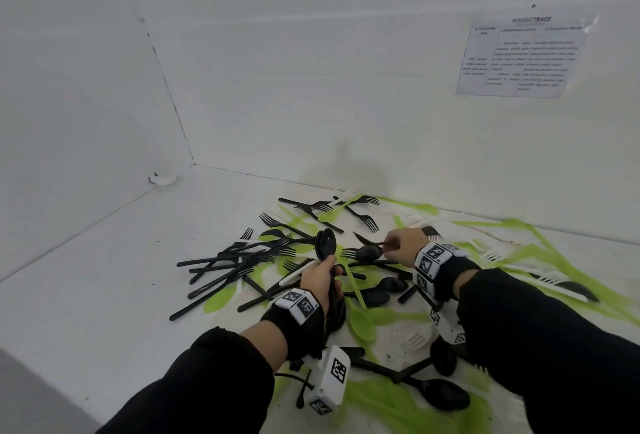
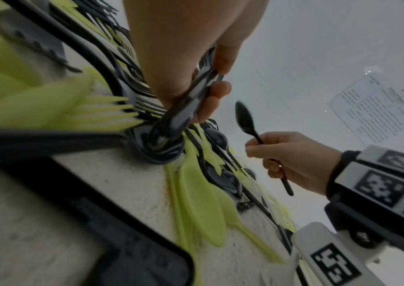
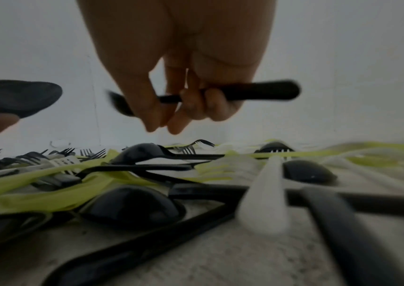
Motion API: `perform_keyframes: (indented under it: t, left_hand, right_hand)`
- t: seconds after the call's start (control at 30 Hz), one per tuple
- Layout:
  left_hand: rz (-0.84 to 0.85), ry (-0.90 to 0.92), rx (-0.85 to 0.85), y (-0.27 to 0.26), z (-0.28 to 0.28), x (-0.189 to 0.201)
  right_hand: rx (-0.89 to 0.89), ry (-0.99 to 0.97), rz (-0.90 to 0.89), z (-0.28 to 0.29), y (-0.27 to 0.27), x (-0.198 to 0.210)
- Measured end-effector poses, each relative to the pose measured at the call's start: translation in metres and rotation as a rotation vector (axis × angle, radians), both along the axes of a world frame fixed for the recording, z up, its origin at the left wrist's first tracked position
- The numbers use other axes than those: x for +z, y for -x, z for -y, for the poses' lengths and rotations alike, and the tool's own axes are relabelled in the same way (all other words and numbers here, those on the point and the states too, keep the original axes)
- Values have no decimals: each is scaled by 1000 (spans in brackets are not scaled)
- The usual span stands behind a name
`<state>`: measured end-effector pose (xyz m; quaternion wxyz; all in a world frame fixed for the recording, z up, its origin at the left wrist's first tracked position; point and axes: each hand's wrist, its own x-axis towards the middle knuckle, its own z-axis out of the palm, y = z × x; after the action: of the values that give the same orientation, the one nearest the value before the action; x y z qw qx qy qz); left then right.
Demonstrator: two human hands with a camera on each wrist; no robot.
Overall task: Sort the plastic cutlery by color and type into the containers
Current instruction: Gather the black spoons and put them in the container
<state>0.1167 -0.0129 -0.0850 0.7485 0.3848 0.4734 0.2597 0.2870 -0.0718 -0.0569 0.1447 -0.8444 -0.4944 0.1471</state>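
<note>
Gripping a bundle of black spoons point(image 1: 327, 246), count unclear, the left hand point(image 1: 320, 279) is curling shut; the right hand point(image 2: 291, 154) is pinching one black spoon point(image 2: 246, 119) above the mixed pile point(image 1: 263, 260).

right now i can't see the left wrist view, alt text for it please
The left hand grips a bundle of black spoons above mixed green and black cutlery, while the right hand holds up one black spoon.

A bundle of black spoons point(image 1: 327, 246) stands upright in the left hand point(image 1: 320, 279), bowls above the fist. A single black spoon point(image 2: 246, 120) lies gripped by its handle in the right hand point(image 2: 291, 160). Below both grips sprawls the pile of cutlery point(image 1: 346, 281), with black, green and white pieces crossed.
</note>
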Motion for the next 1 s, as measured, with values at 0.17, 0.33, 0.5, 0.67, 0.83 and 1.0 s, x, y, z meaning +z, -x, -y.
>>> perform_keyframes:
  t: [0.17,0.33,0.5,0.67,0.83,1.0]
  left_hand:
    - [-10,-17,31,-6,-3,-3]
    - [-5,-22,50,-8,-4,-7]
    - [4,-14,55,-8,-5,-7]
    - [0,-32,72,-9,-5,-8]
    - [8,-2,87,-10,-6,-11]
    - [15,8,92,-10,-6,-12]
  right_hand:
    - [256,160,68,-21,7,-9]
    - [291,211,139,-28,6,-13]
    - [286,187,114,-31,-8,-8]
    - [204,175,85,-26,-24,4]
    - [43,34,91,-21,-40,3]
    - [58,106,100,-34,-42,-12]
